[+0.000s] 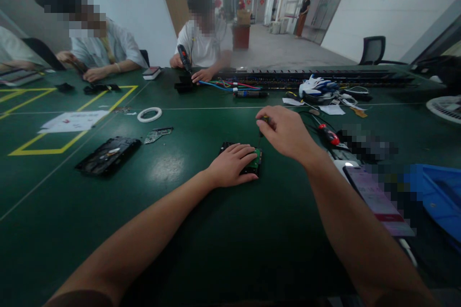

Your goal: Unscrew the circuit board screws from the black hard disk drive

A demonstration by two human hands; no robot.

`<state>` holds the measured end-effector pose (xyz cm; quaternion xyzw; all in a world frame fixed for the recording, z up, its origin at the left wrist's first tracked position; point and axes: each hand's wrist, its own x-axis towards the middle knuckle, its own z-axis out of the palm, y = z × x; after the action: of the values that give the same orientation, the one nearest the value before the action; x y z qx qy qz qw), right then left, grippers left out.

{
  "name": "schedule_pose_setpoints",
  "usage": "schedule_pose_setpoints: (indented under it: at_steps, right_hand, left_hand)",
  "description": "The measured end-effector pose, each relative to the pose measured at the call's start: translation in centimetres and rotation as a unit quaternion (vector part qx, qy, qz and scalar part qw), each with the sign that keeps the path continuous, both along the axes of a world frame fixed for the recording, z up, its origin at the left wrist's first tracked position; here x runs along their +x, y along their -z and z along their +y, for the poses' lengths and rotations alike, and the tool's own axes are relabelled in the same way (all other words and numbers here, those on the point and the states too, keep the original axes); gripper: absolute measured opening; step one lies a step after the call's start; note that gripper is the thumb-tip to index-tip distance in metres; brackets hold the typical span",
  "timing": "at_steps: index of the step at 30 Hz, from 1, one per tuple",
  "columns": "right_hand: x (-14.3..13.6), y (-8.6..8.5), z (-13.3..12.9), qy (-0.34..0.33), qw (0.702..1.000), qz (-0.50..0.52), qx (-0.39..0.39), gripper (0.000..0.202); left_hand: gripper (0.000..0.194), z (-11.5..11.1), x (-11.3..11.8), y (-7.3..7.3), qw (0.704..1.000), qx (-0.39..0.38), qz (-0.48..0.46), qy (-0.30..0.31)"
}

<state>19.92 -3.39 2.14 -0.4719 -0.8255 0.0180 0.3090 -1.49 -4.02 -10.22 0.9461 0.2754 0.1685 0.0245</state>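
A hard drive (257, 165) with a green circuit board lies on the green table in front of me. Across its top rests my left hand (234, 165), fingers stretched out flat and thumb at the near side, covering much of the drive. My right hand (283, 129) is closed around the handle of a small screwdriver (260, 141), held upright. Its thin shaft points down at the drive's far right edge; I cannot tell whether the tip touches a screw.
An opened black casing (108, 154), a loose circuit board (157, 135) and a white tape ring (149, 114) lie leftward. On the right are a red-black screwdriver (328, 134), a pink-screened device (378, 196), a blue bin (437, 196) and gloves (317, 87). Co-workers sit across the table.
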Motion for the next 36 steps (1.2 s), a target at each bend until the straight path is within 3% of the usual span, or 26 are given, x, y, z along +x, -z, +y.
schedule_pose_setpoints:
  at_steps: [5, 12, 20, 29, 36]
  right_hand:
    - [0.11, -0.08, 0.12, 0.000, 1.000, -0.007, 0.000, 0.010]
    - [-0.01, 0.01, -0.17, 0.013, 1.000, 0.000, -0.009, 0.024]
    - [0.11, -0.03, 0.06, 0.003, 1.000, 0.005, 0.001, 0.012]
    - [0.09, 0.07, 0.07, 0.021, 1.000, 0.005, -0.003, 0.020]
    - [0.05, 0.24, 0.13, 0.011, 1.000, 0.011, 0.014, 0.015]
  left_hand:
    - [0.074, -0.01, 0.03, 0.07, 1.000, -0.001, 0.001, -0.001]
    - [0.075, -0.10, 0.00, -0.12, 1.000, -0.002, 0.008, -0.003]
    - [0.073, -0.09, 0.02, -0.18, 1.000, -0.007, -0.003, 0.001]
    - [0.074, -0.04, -0.09, -0.06, 1.000, -0.010, 0.005, -0.002]
    - [0.074, -0.08, -0.06, -0.12, 1.000, -0.008, 0.004, -0.002]
